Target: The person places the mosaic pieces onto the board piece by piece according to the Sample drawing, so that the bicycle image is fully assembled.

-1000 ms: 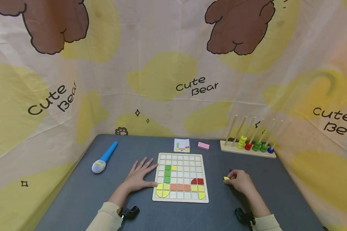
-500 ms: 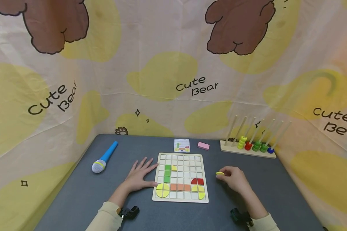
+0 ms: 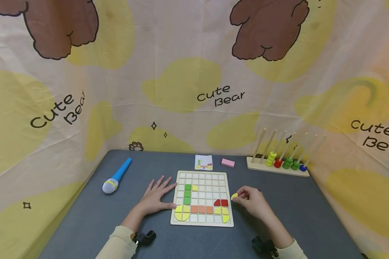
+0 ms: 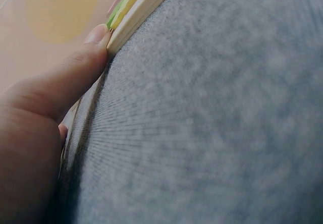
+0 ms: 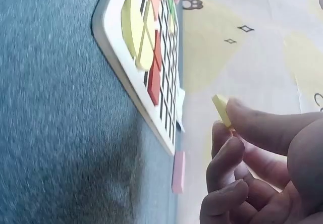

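A white grid board [image 3: 201,180] lies on the table, bearing green, orange, red and yellow flat pieces. Fingers spread, my left hand [image 3: 155,199] rests beside it, the thumb touching its left edge in the left wrist view. Just off the board's right edge, my right hand [image 3: 251,201] pinches a yellow quarter-circle piece [image 3: 234,196] between thumb and fingertips. In the right wrist view this yellow piece [image 5: 221,109] is raised off the table. A yellow disc of quarter pieces [image 3: 182,213] fills the board's lower left corner; yellow pieces [image 3: 226,218] also sit at its lower right.
Behind the board lie a printed pattern card [image 3: 203,162] and a pink block [image 3: 228,163]. A bead-and-peg counting stand [image 3: 278,167] occupies the back right. At the left is a blue toy microphone [image 3: 116,176]. A printed cloth [image 3: 181,90] rises behind the table.
My right hand has moved left toward the board, carrying the yellow quarter-circle piece, which has turned in its fingers. The left hand has stayed in place.
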Action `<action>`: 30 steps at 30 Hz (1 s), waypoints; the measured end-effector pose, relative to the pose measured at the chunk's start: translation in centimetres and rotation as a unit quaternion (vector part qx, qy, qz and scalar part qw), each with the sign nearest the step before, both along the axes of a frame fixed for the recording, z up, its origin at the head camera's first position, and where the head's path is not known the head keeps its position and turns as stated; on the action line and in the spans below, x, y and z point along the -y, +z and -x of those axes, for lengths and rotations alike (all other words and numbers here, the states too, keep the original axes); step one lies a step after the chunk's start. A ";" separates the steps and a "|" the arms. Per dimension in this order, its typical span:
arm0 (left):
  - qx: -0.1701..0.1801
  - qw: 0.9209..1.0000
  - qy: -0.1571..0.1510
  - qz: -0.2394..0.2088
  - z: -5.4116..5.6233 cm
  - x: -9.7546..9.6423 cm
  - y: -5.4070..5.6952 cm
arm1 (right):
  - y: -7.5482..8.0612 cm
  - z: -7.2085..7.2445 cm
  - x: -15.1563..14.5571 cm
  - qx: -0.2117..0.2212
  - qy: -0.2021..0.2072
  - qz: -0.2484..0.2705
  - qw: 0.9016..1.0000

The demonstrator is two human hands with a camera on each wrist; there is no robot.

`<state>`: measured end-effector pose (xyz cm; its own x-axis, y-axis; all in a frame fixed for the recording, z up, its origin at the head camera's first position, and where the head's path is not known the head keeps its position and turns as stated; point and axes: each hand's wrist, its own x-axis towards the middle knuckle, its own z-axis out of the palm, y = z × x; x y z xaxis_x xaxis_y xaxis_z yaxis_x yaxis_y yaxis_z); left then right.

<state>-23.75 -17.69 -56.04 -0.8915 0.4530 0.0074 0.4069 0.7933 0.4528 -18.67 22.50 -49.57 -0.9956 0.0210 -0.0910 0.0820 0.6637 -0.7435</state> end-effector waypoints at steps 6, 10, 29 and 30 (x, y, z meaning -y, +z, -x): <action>0.001 1.000 -0.004 0.003 0.1 0.0 0.1 | 0.3 -0.5 0.8 -0.008 0.066 0.002 0.998; -0.004 1.000 -0.005 0.004 0.2 0.1 0.0 | 0.4 -0.8 1.1 -0.003 0.109 0.009 0.994; -0.003 1.000 -0.003 0.001 0.1 0.1 -0.1 | -0.8 -1.7 3.6 -0.009 0.186 -0.014 0.982; -0.004 1.000 -0.003 0.002 0.1 0.1 -0.1 | -0.9 -1.8 3.7 -0.008 0.187 -0.013 0.982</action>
